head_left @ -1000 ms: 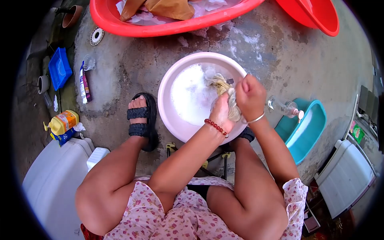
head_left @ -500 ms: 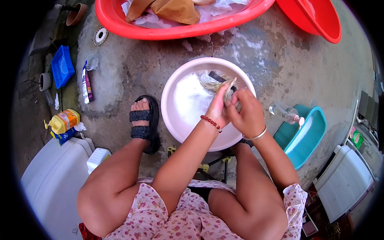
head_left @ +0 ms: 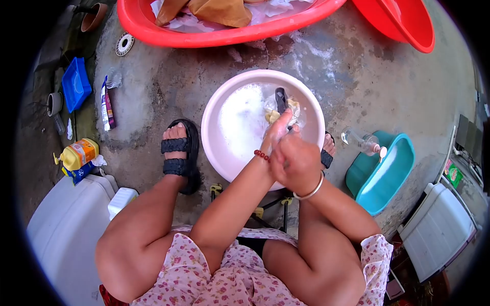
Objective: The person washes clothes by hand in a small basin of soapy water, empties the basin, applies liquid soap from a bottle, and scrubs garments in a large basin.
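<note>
Drawn back bodyward with right hand (head_left: 297, 159), curled against left hand (head_left: 277, 130); gripping cloth (head_left: 292, 106) in left, beyond right's knuckles; cannot tell right's hold.

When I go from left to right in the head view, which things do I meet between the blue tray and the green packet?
Blue tray → purple packet → left sandal → pink basin → teal tub → green packet.

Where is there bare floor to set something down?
Bare floor lies right, between the red basin, teal tub and pink basin, and left, between the packet and pink basin, beyond the left sandal. Crowded: the pink basin's right half, with hands and cloth, and around the yellow bottle.
</note>
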{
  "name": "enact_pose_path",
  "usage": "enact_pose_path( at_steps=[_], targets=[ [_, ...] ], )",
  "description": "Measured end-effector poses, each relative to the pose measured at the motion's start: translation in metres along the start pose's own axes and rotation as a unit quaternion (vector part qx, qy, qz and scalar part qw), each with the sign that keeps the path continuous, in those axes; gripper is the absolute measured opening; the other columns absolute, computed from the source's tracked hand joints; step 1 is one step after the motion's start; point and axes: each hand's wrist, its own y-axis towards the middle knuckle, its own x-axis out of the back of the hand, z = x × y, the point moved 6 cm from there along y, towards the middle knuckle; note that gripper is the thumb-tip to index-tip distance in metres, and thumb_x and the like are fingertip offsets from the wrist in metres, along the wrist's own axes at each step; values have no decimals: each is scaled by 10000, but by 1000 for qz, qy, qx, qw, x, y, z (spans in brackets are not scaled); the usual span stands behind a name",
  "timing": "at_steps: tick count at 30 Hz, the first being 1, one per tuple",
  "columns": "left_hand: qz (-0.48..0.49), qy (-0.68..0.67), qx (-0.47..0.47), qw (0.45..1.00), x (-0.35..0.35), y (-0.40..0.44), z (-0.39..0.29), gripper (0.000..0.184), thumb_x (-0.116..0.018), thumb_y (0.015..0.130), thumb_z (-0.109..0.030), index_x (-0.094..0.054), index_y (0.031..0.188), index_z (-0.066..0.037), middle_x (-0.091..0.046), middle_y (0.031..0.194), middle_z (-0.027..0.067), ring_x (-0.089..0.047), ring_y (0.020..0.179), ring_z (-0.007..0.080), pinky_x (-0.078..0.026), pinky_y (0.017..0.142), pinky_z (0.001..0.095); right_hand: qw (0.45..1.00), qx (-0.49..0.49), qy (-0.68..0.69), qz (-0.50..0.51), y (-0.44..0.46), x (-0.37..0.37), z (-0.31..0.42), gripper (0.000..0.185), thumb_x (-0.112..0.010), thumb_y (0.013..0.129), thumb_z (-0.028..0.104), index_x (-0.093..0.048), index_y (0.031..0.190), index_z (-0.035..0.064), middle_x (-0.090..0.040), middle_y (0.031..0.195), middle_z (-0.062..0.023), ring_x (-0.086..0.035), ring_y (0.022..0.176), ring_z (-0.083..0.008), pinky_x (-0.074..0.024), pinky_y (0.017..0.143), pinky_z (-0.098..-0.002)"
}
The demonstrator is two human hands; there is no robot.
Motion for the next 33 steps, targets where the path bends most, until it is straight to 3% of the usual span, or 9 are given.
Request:
enact_pose_path(
  at_steps=[4,8,11,15,17,20,28,30,33],
  targets=[
    [-44,3,-138,990,-24,0,18,183,-529,885,-245,-578,940,-77,-603,921,61,-602,869,160,-503,776,279,984,-119,-103,-87,24,26,-75,140,-575,673,31,-448,647,86,-476,575,-110,-511,496,-302,-407,453,-364],
    [-201,76,-118,969,-10,-13,3,210,-532,877,-249,-489,713,-124,-438,587,-34,-457,588,82,-378,503,252,999,-39,0,-26,-3,11,-8,136,-575,644,30,-452,643,91,-455,567,-99,-499,480,-280,-411,459,-346],
    [161,-36,-17,986,4,7,5,228,-452,916,-272,-558,956,-74,-603,878,55,-607,801,177,-518,722,310,996,-41,-39,-63,6,11,-24,131,-579,672,36,-459,641,78,-453,567,-102,-512,511,-284,-409,476,-363],
    [-24,76,-129,988,-24,1,3,254,-426,940,-237,-492,1121,-71,-592,1016,74,-598,922,195,-490,836,359,954,-294,-22,-52,-5,22,-131,140,-588,798,117,-508,717,35,-530,623,-98,-527,531,-240,-399,479,-302],
    [-34,113,-175,977,-14,5,-9,262,-424,943,-234,-487,1135,-68,-592,1006,72,-595,929,203,-488,839,368,796,-504,336,3,-38,-10,-167,147,-597,821,155,-554,837,14,-556,677,-37,-523,571,-151,-418,528,-276],
    [-23,120,-253,960,5,3,-30,295,-416,946,-236,-463,1178,-59,-567,1055,121,-568,988,242,-464,876,424,792,-498,352,31,-36,1,-166,180,-604,825,152,-570,927,8,-534,713,11,-504,631,-103,-437,583,-274],
    [-109,-67,46,991,17,16,10,461,-564,823,-483,-481,1026,-77,-578,953,95,-577,830,230,-492,734,356,981,-137,122,70,-14,-5,-32,230,-594,688,-4,-385,611,56,-442,583,-113,-491,547,-283,-387,515,-354],
    [-173,149,-143,963,19,3,-15,434,-509,853,-505,-489,1005,-99,-549,761,34,-550,669,151,-479,598,300,977,-95,172,84,-5,-4,-4,251,-591,671,-13,-364,591,59,-428,567,-109,-477,525,-279,-374,505,-354],
    [149,-57,-47,986,42,29,5,355,-453,910,-415,-518,1023,-84,-599,945,60,-579,774,167,-485,710,323,990,-66,124,18,9,-2,-34,255,-593,627,-18,-361,552,57,-398,528,-110,-452,478,-283,-352,452,-353]
  ],
)
